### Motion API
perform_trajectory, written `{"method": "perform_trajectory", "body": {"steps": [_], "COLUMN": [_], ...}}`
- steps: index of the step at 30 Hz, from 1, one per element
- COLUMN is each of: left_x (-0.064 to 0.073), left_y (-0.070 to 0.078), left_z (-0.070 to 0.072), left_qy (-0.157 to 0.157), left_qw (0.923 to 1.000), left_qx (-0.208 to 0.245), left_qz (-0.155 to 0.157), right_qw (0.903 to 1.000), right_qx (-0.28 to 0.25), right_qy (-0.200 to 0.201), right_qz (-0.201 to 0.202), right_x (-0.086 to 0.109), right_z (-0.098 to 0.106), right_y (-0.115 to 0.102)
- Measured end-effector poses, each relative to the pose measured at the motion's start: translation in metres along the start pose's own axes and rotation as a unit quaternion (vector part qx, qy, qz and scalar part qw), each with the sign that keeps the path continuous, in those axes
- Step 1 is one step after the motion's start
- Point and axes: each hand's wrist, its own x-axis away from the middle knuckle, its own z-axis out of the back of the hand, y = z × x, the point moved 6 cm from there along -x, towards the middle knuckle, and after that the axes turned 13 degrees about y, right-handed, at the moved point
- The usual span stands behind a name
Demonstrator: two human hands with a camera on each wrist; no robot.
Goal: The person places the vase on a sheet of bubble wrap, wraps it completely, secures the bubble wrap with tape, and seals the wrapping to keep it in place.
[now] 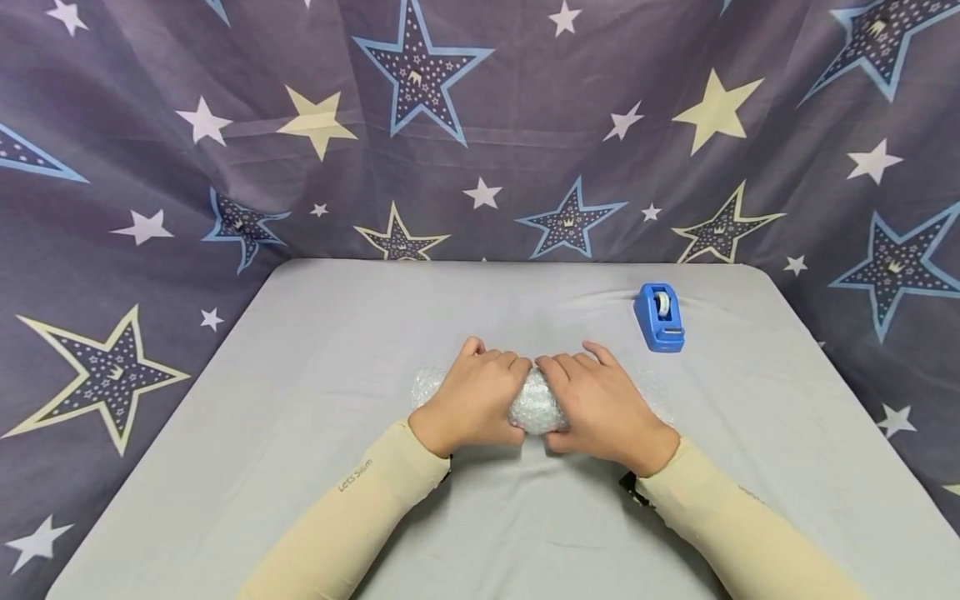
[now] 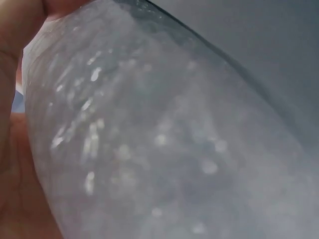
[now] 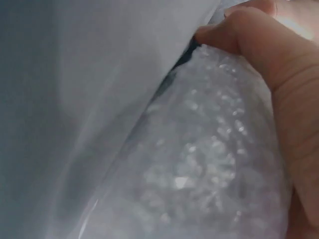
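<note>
A roll of clear bubble wrap (image 1: pixel 537 405) lies crosswise near the middle of the table. My left hand (image 1: pixel 480 396) grips it left of centre, fingers over the top and thumb on the near side. Close beside it, my right hand (image 1: pixel 600 408) grips the roll the same way from the right. In the left wrist view the bubble wrap (image 2: pixel 149 129) fills most of the picture, blurred. The right wrist view shows the thumb against the bubble wrap (image 3: pixel 199 149). Whatever the roll may contain is hidden.
A blue tape dispenser (image 1: pixel 660 318) with a roll of tape stands at the back right of the table. The table (image 1: pixel 315 333) has a light grey cloth. A dark star-patterned curtain (image 1: pixel 510 108) hangs behind it and along both sides.
</note>
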Motion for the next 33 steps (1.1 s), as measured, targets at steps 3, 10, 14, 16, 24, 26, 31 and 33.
{"method": "perform_trajectory", "body": {"steps": [3, 10, 14, 16, 24, 26, 31, 33], "left_x": [0.000, 0.001, 0.001, 0.001, 0.000, 0.000, -0.001, 0.000], "left_y": [0.000, 0.001, 0.001, 0.002, -0.001, -0.002, -0.005, -0.006], "left_z": [0.001, 0.004, 0.006, 0.007, 0.009, 0.009, 0.010, 0.010], "left_qy": [0.000, -0.010, -0.022, -0.026, -0.033, -0.032, -0.029, -0.030], "left_qw": [1.0000, 0.9997, 0.9992, 0.9987, 0.9955, 0.9956, 0.9961, 0.9965], "left_qx": [0.003, 0.023, 0.034, 0.043, 0.085, 0.085, 0.077, 0.071], "left_qz": [-0.002, 0.003, 0.006, 0.009, 0.024, 0.025, 0.030, 0.031], "right_qw": [1.0000, 0.9989, 0.9974, 0.9967, 0.9942, 0.9934, 0.9914, 0.9903], "right_qx": [-0.009, -0.044, -0.067, -0.076, -0.100, -0.106, -0.119, -0.124], "right_qy": [0.000, -0.008, -0.010, -0.009, -0.017, -0.022, -0.033, -0.038], "right_qz": [-0.002, -0.015, -0.025, -0.028, -0.037, -0.038, -0.044, -0.048], "right_x": [-0.001, -0.001, 0.000, 0.000, 0.000, 0.000, 0.000, 0.000], "right_z": [0.001, 0.005, 0.006, 0.006, 0.006, 0.006, 0.006, 0.006], "right_y": [0.000, 0.002, 0.004, 0.005, 0.011, 0.013, 0.015, 0.016]}}
